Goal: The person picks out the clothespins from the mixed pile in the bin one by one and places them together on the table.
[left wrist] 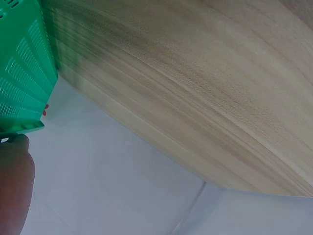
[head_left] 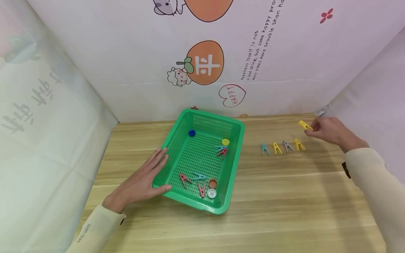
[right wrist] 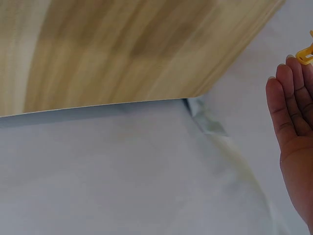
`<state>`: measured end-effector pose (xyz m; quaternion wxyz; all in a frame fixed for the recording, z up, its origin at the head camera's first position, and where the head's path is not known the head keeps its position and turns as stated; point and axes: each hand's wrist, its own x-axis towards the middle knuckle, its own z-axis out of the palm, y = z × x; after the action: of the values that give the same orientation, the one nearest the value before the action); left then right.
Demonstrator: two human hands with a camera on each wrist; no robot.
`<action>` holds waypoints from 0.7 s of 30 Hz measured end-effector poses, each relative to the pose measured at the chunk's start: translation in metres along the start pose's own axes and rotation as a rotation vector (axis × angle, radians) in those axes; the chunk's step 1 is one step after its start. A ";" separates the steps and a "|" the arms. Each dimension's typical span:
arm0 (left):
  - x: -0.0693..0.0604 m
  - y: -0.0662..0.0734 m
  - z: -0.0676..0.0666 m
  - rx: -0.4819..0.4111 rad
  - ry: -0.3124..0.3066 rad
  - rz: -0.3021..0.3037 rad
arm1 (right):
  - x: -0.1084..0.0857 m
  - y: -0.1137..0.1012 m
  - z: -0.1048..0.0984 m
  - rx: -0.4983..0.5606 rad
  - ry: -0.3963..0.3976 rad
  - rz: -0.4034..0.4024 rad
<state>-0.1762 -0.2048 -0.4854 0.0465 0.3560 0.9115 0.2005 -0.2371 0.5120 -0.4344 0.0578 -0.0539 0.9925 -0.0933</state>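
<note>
My right hand [head_left: 329,131] pinches a yellow clothespin [head_left: 305,125] above the table's right side; the right wrist view shows the same clothespin [right wrist: 305,55] at the fingertips of the hand [right wrist: 296,117]. Just left of it, a row on the wood holds a blue clothespin [head_left: 265,149], a yellow one [head_left: 277,148], a grey one [head_left: 288,146] and another yellow one [head_left: 299,144]. My left hand [head_left: 142,181] rests with spread fingers on the left rim of a green basket [head_left: 234,172]. Inside lie red clothespins [head_left: 184,179] and blue ones [head_left: 199,176].
The basket also holds a dark blue cap [head_left: 192,133], a yellow cap [head_left: 225,142], a brown cap [head_left: 213,183] and a white cap [head_left: 211,193]. Printed cloth [head_left: 142,102] hangs behind the wooden table [head_left: 269,218] and along both sides.
</note>
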 end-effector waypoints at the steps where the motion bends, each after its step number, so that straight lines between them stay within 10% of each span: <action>1: 0.000 0.000 0.000 0.000 -0.001 0.000 | -0.002 0.004 0.003 0.009 -0.004 0.013; 21: 0.000 0.000 -0.001 -0.002 -0.004 0.002 | -0.022 0.052 0.049 0.120 -0.063 0.171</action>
<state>-0.1763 -0.2049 -0.4840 0.0486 0.3574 0.9108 0.2010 -0.2142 0.5567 -0.4903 0.0998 0.0317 0.9838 -0.1455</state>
